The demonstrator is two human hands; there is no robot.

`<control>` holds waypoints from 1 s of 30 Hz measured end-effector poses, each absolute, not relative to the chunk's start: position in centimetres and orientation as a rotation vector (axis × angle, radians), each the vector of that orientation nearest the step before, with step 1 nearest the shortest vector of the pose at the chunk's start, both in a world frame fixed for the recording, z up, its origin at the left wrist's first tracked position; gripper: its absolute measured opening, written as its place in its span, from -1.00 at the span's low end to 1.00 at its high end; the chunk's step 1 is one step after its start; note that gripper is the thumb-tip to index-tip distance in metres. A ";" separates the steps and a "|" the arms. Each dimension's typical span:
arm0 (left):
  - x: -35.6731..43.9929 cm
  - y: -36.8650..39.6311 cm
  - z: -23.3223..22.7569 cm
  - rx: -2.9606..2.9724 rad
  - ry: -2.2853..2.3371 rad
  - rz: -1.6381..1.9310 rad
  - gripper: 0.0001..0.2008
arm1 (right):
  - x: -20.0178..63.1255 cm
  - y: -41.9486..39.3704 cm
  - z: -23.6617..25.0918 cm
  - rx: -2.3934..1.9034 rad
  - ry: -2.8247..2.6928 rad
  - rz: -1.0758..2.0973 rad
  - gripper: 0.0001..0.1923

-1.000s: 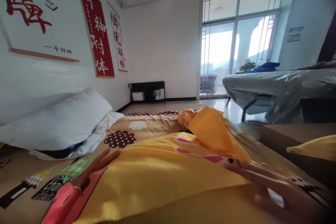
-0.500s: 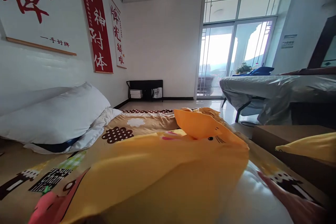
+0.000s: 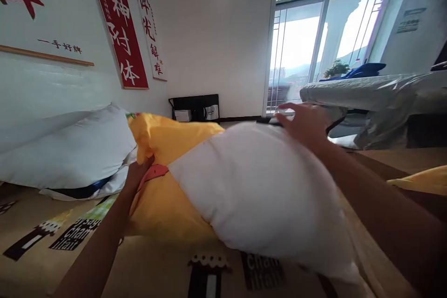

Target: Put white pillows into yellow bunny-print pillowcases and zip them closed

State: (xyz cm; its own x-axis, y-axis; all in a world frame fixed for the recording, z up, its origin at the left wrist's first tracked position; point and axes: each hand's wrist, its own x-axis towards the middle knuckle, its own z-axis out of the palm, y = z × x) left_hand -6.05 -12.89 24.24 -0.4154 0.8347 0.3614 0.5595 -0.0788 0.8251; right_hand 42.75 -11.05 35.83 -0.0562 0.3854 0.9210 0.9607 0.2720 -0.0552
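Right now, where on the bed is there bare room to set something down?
Free: printed sheet left of the left hand, before the spare pillow. Crowded: middle, where the white pillow under the right hand overlaps the yellow pillowcase.
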 end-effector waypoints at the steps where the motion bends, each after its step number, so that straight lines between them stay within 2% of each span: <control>1: -6.5 -12.9 23.4 1.477 1.966 1.436 -0.49 | 41.2 -11.5 33.7 -1.166 -1.661 -0.690 -0.53; 3: -7.0 -13.5 21.9 1.421 2.014 1.377 -0.58 | 38.2 -13.8 28.8 -0.983 -1.913 -0.534 -0.70; 4: -6.8 -14.0 21.3 1.435 2.030 1.412 -0.62 | 36.9 -15.3 26.4 -0.905 -2.081 -0.480 -0.71; 6: -5.4 -15.6 21.0 1.589 2.037 1.553 -0.67 | 34.6 -18.4 22.1 -0.764 -2.346 -0.497 -0.59; 8: -2.5 -17.5 21.5 1.985 1.917 1.629 -0.71 | 32.7 -20.5 19.0 -0.706 -2.499 -0.590 -0.49; 10: 1.3 -19.1 22.1 2.512 1.600 1.401 -0.76 | 31.5 -21.3 17.0 -0.716 -2.509 -0.729 -0.50; 11: 3.2 -19.6 22.3 2.727 1.429 1.180 -0.74 | 31.2 -21.2 16.2 -0.728 -2.482 -0.806 -0.52; 14: 7.6 -20.0 21.5 3.048 1.122 0.675 -0.68 | 31.8 -20.2 14.7 -0.717 -2.416 -1.003 -0.48; 18: 9.2 -18.8 19.5 3.113 1.181 0.568 -0.69 | 35.0 -19.1 13.7 -0.782 -2.301 -1.109 -0.43; 23: 10.0 -18.6 20.0 3.176 1.367 0.400 -0.68 | 36.3 -17.0 14.8 -0.731 -2.283 -1.096 -0.58; 26: 12.1 -19.2 20.7 3.220 1.373 0.118 -0.63 | 34.4 -14.6 17.0 -0.603 -2.348 -0.919 -0.72; 30: 15.7 -19.4 20.3 3.233 1.312 -0.097 -0.83 | 31.0 -12.3 21.7 -0.582 -2.459 -0.633 -0.78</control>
State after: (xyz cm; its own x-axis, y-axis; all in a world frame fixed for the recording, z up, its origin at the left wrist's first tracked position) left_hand 15.69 -19.44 20.34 0.7245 0.6848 0.0785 0.6659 -0.6659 -0.3364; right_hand 30.98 -12.27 21.73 -0.7669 0.2679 0.5832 0.5162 0.7973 0.3127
